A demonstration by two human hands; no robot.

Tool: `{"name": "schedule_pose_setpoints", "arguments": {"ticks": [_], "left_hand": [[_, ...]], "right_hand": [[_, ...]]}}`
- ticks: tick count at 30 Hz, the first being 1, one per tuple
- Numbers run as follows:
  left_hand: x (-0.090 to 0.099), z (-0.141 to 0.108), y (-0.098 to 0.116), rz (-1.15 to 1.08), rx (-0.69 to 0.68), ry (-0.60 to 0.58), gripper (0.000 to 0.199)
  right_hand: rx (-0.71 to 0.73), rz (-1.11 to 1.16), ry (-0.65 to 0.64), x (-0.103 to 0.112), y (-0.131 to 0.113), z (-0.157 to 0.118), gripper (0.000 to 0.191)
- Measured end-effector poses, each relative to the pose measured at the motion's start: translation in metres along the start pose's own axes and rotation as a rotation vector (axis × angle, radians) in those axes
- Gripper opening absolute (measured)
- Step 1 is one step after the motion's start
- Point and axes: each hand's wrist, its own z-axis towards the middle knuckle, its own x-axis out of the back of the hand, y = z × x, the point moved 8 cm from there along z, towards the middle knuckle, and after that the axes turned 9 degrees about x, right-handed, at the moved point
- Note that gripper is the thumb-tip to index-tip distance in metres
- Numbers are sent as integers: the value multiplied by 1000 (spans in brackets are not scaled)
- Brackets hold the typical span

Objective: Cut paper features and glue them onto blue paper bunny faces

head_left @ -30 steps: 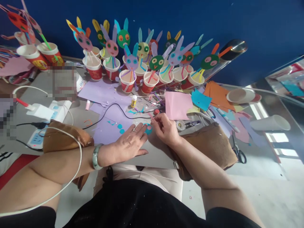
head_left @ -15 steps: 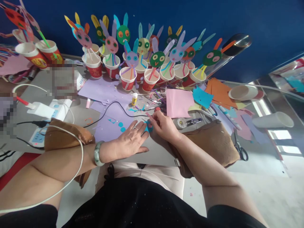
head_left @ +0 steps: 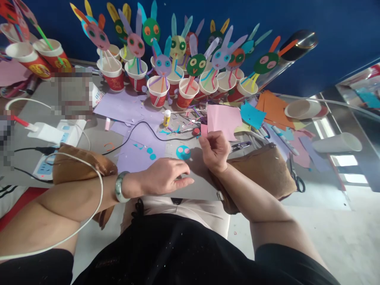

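My right hand (head_left: 216,151) pinches a small pink paper strip (head_left: 204,129) that stands up from its fingertips. Just left of it, flat on the grey table, lies a blue paper disc (head_left: 179,155) bearing two pink paper circles. My left hand (head_left: 166,176) hovers or rests below the disc, palm down, fingers loosely apart and holding nothing. Two small blue paper circles (head_left: 152,156) lie on purple paper (head_left: 133,160) to its upper left. A yellow glue stick (head_left: 166,118) stands beyond the disc, near a small red cap (head_left: 196,131).
Red paper cups (head_left: 158,97) with paper rabbit heads line the back. A pink sheet (head_left: 224,118), orange sheets (head_left: 274,109) and scissors (head_left: 297,176) lie at right. Brown cushions (head_left: 261,172) flank the work spot. A power strip (head_left: 46,168) and cables are at left.
My left hand has drawn back toward me, uncovering the blue disc with its pink circles. My right hand has moved slightly right, away from the disc, keeping the pink strip.
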Motion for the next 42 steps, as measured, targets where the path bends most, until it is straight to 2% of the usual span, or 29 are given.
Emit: {"name": "schedule_pose_setpoints", "arguments": {"ticks": [3,6,8,9,14,19,22,25,27,30,34,38,42], "left_hand": [[10,4,-26,-417,250,94,34],[31,7,-34,-609,248,271,47],[43,8,-32,-616,218,323,42],[45,8,-30,-612,217,327,40],[44,5,-34,-676,302,320,30],[53,8,-31,-639,222,399,15],[66,7,-32,-576,191,516,14],[80,2,-35,-504,174,667,13],[82,2,-36,-469,171,696,15],[80,6,-40,-436,179,663,15],[74,9,-43,-366,178,598,5],[67,11,-41,-305,155,516,5],[61,11,-40,-348,173,444,12]], "right_hand": [[154,-34,-157,-10,-11,-4,23],[254,-24,-403,-29,-15,-12,26],[299,-14,-495,-38,-17,-15,27],[322,-8,-502,-39,-18,-16,27],[435,16,-343,-29,-28,-11,15],[487,61,-268,-25,-34,-9,7],[378,66,-192,-21,-26,-5,8],[155,153,-67,-15,-3,-1,13],[35,233,-5,-15,11,0,20],[-55,283,35,-16,23,1,30],[-86,280,25,-18,24,2,37],[-108,268,4,-19,23,1,36],[-116,287,-19,-20,23,-1,31]]}}
